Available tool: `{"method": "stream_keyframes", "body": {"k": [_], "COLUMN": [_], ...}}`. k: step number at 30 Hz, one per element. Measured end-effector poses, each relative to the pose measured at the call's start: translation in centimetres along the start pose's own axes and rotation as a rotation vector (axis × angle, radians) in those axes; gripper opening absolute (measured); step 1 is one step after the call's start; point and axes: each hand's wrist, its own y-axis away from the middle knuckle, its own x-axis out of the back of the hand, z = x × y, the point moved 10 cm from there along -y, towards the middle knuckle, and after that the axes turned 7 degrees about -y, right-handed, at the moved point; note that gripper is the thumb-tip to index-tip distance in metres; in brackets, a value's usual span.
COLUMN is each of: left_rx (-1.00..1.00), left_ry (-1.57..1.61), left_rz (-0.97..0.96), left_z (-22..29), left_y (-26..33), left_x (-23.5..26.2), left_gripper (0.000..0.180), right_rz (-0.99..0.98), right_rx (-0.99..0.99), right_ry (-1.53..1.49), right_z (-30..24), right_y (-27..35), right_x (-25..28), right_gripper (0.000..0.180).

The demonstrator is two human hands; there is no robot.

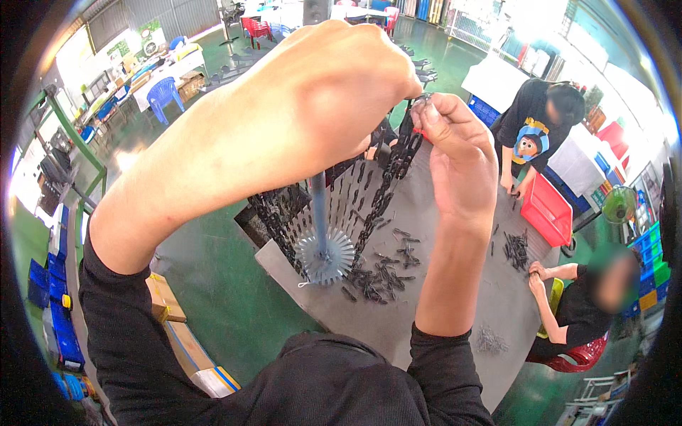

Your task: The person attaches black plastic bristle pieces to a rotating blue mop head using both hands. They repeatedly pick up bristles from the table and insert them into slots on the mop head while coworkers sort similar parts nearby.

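My left hand [348, 82] is raised high in front of me, its back toward me and its fingers curled; what they hold is hidden. Close to it, my right hand [458, 145] pinches a small dark piece [424, 99] between thumb and fingers. Black chains [403, 153] hang just below and beside these fingertips. They are part of a ring of chains around an upright blue-grey pole [319, 213]. Low on the pole sits a round metal disc [325, 255] with many radial slots.
Loose black pieces [380, 278] lie on the grey table [398, 330], with another pile [516, 250] farther right. One person [536, 128] stands beside a red bin [547, 211]; another [586, 302] sits at the right edge. Cardboard boxes [165, 298] stand at left.
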Motion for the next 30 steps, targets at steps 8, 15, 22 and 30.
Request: {"method": "stream_keyframes", "body": {"k": [8, 15, 22, 30], "left_rx": [-0.002, 0.069, 0.025, 0.07], "left_ry": [-0.046, -0.064, 0.05, -0.061], "left_rz": [-0.07, -0.164, -0.121, -0.251], "left_z": [0.3, -0.2, 0.0, 0.8], "left_y": [-0.7, -0.3, -0.3, -1.8], "left_x": [-0.5, -0.5, -0.1, -0.7], "left_gripper": [0.035, 0.037, 0.045, 0.043], "right_rz": [0.188, 0.122, 0.184, 0.323], "right_rx": [0.014, -0.015, 0.392, 0.357], "right_ry": [0.078, 0.52, 0.895, 0.615], "right_z": [-1.3, -2.9, -4.5, -3.2], "right_y": [1.6, 2.3, 2.1, 1.9], "right_x": [2.4, 8.2, 2.0, -0.1], "right_gripper": [0.011, 0.011, 0.014, 0.011]}}
